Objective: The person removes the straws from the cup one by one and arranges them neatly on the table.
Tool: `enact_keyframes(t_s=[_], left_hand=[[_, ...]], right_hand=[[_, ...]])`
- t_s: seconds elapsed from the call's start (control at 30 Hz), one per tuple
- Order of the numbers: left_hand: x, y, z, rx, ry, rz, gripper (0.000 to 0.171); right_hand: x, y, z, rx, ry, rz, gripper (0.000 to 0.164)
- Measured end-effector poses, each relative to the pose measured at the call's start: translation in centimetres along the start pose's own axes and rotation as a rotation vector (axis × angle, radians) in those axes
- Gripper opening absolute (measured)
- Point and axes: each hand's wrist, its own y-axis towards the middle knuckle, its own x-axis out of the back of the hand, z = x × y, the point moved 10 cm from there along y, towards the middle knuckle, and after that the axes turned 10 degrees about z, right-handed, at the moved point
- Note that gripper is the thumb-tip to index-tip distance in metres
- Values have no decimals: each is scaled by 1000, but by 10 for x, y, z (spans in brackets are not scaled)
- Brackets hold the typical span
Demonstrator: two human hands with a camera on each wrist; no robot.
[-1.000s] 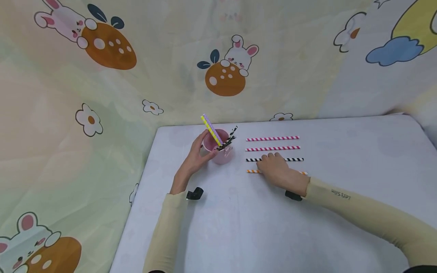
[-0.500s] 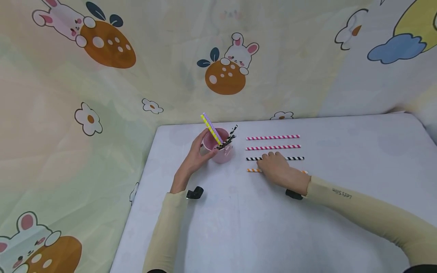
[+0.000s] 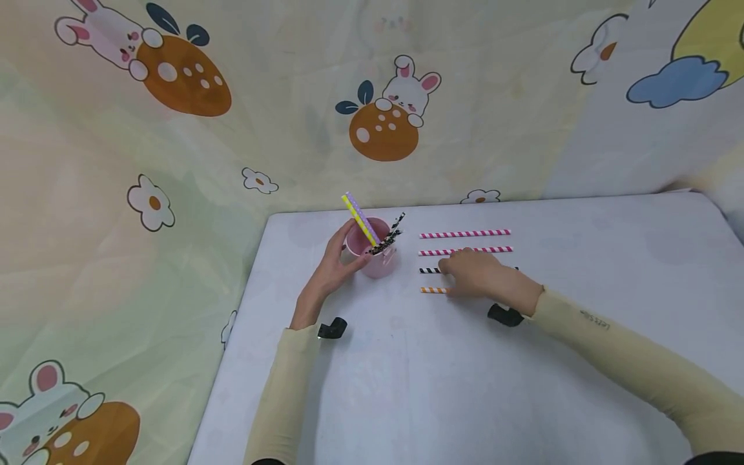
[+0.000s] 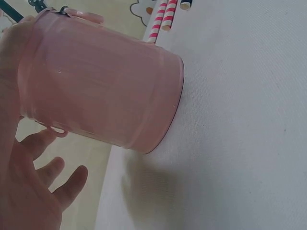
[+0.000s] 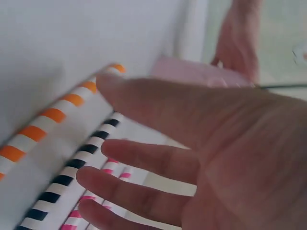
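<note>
My left hand [image 3: 332,270] holds a small pink pail [image 4: 105,81] near its rim, thumb on one side and fingers on the other. A yellow straw [image 3: 359,219], a purple straw [image 3: 353,203] and black-and-white patterned straws [image 3: 391,237] lean inside it. My right hand [image 3: 482,276] is over the row of paper straws, covering parts of the black-striped straw [image 3: 429,270] and the orange-striped straw [image 3: 433,290]. In the right wrist view its fingers are spread and loosely extended, with the thumb overlapping the orange-striped straw's far end.
Two pink-striped straws, a farther one [image 3: 465,234] and a nearer one [image 3: 433,252], lie parallel behind the black-striped one. The white-covered table [image 3: 407,387] meets a cartoon-printed curtain [image 3: 302,129] at its back and left edges.
My right hand has risen slightly away from the near straws and shifted back and right, its fingers loosening. My left hand and the pail have stayed in place.
</note>
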Motion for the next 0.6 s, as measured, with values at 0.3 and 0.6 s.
enact_keyframes(t_s=[0.3,0.6], left_hand=[[-1,1,-5,-42,10,10,86],[1,1,-5,-53,7,1,85]], right_hand=[[28,3,-18,129,335,114,66],[76,22,-32,286,632,-52,69]])
